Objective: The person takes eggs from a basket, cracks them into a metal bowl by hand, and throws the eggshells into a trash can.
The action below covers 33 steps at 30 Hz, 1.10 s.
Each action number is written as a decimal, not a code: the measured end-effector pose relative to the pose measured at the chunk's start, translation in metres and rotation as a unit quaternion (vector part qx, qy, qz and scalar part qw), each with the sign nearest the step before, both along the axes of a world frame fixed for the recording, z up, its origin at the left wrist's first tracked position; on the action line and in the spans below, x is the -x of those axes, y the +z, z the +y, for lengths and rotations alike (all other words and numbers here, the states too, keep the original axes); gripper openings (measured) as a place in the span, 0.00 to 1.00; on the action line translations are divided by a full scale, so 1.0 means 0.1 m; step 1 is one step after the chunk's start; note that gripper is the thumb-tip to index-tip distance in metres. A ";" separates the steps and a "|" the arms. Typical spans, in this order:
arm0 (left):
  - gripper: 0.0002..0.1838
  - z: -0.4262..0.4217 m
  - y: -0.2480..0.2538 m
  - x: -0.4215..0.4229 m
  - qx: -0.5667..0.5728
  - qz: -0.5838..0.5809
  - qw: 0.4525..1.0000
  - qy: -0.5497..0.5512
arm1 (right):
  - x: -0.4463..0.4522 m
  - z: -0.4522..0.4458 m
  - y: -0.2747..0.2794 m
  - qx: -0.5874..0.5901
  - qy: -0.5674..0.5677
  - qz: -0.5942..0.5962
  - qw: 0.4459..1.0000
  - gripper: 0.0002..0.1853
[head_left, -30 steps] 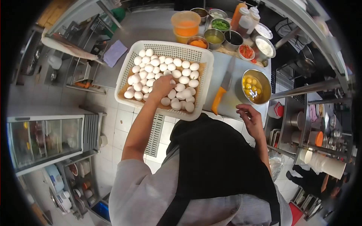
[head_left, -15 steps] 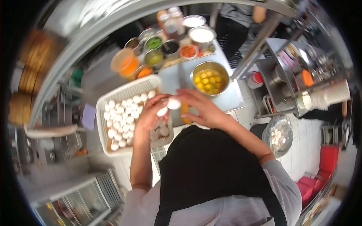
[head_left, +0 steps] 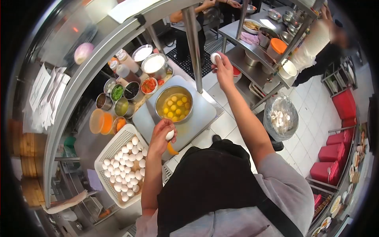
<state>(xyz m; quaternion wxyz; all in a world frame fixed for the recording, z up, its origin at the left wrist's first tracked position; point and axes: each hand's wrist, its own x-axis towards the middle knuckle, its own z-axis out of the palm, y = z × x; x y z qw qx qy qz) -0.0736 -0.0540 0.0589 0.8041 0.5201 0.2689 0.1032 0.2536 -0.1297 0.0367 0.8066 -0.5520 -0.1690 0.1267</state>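
Observation:
My left hand is closed round a white egg, just below a steel bowl of cracked eggs with several whole yolks. My right hand is raised far out to the right, its fingertips gripping another white egg. The bowl stands on a pale cutting board. To the left of my left hand, a white perforated basket holds several whole eggs. An orange curved object lies below my left hand, partly hidden.
Behind the board stand cups of chopped green garnish and red pieces, and squeeze bottles. A bag-lined bin with eggshells is on the floor at right. A steel post rises beyond the bowl. Other people stand at the back.
My hands were together over the basket edge with white eggs between them. They have parted: my right hand has swung up and right with one egg. The view has turned right.

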 end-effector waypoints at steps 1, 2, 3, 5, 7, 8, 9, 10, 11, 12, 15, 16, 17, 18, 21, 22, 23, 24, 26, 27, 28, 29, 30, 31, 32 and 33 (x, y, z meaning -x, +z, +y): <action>0.07 0.02 -0.02 0.00 0.000 0.001 1.000 -0.003 | 0.00 0.08 -0.03 0.000 -0.003 0.001 1.000 0.21; 0.08 0.03 -0.03 -0.01 0.015 -0.009 1.000 0.003 | 0.01 0.16 -0.06 0.021 -0.030 -0.023 0.999 0.21; 0.09 0.04 -0.03 -0.03 0.031 -0.022 0.999 0.010 | 0.01 0.21 -0.09 0.042 -0.055 -0.049 0.996 0.21; 0.09 0.05 -0.02 -0.07 0.006 -0.019 1.000 0.022 | 0.05 0.23 -0.19 0.100 0.032 -0.090 0.990 0.21; 0.09 0.09 0.02 -0.12 -0.020 -0.018 0.999 0.040 | 0.16 0.19 -0.15 0.104 0.062 -0.098 0.988 0.22; 0.08 0.10 0.05 -0.17 -0.073 -0.004 0.996 0.050 | 0.18 0.08 -0.10 0.101 0.046 -0.055 0.992 0.21; 0.09 0.12 0.08 -0.22 -0.125 0.011 0.990 0.061 | 0.21 -0.02 -0.08 0.099 0.030 -0.012 0.995 0.21; 0.09 0.13 0.13 -0.28 -0.122 0.009 0.990 0.068 | 0.24 -0.12 -0.10 0.101 0.036 -0.015 0.994 0.21; 0.11 0.13 0.19 -0.37 -0.172 0.004 0.984 0.053 | 0.28 -0.21 -0.12 0.104 0.094 -0.007 0.990 0.21; 0.15 0.15 0.22 -0.46 -0.221 0.001 0.974 0.040 | 0.36 -0.26 -0.14 0.107 0.152 0.003 0.983 0.20; 0.21 0.27 0.12 -0.80 -0.319 -0.028 0.948 -0.003 | 0.73 -0.33 0.06 0.115 0.250 -0.020 0.961 0.18; 0.22 0.25 0.17 -0.89 -0.326 -0.019 0.945 -0.014 | 0.80 -0.28 0.06 0.113 0.255 -0.020 0.960 0.18; 0.23 0.25 0.22 -0.93 -0.333 -0.011 0.942 -0.028 | 0.87 -0.22 0.06 0.138 0.264 -0.026 0.954 0.17; 0.23 0.29 0.20 -0.94 -0.336 -0.010 0.941 -0.031 | 0.93 -0.17 0.07 0.163 0.270 -0.033 0.948 0.17; 0.22 0.43 0.04 -0.97 -0.241 -0.027 0.967 -0.084 | 1.07 -0.05 0.22 0.206 0.280 -0.071 0.935 0.17; 0.21 0.49 -0.03 -0.92 -0.255 -0.009 0.964 -0.073 | 1.06 -0.05 0.22 0.218 0.295 -0.089 0.926 0.18; 0.20 0.52 -0.08 -0.92 -0.269 0.005 0.961 -0.065 | 1.03 -0.04 0.20 0.241 0.323 -0.123 0.907 0.17; 0.19 0.52 -0.14 -0.92 -0.255 0.016 0.966 -0.035 | 0.99 -0.02 0.16 0.265 0.350 -0.158 0.885 0.17; 0.17 0.50 -0.13 -0.88 -0.238 0.057 0.970 0.000 | 1.00 -0.06 0.13 0.204 0.300 -0.306 0.880 0.17; 0.16 0.49 -0.09 -0.86 -0.234 0.086 0.968 0.006 | 1.01 -0.02 0.08 0.182 0.298 -0.364 0.863 0.19; 0.16 0.50 -0.12 -0.86 -0.237 0.078 0.968 -0.003 | 1.03 0.02 0.08 0.160 0.297 -0.422 0.841 0.21; 0.16 0.52 -0.18 -0.86 -0.243 0.099 0.965 0.001 | 1.06 0.04 0.08 0.193 0.312 -0.407 0.837 0.22; 0.16 0.53 -0.21 -0.88 -0.249 0.121 0.961 0.006 | 1.09 0.07 0.06 0.196 0.304 -0.410 0.837 0.22; 0.16 0.52 -0.17 -0.88 -0.251 0.115 0.961 0.001 | 1.12 0.10 0.03 0.212 0.298 -0.419 0.831 0.21; 0.15 0.51 -0.13 -0.87 -0.257 0.139 0.956 -0.002 | 1.14 0.12 -0.01 0.227 0.294 -0.426 0.825 0.19; 0.14 0.50 -0.10 -0.87 -0.262 0.163 0.951 -0.004 | 1.17 0.13 -0.01 0.220 0.289 -0.434 0.824 0.18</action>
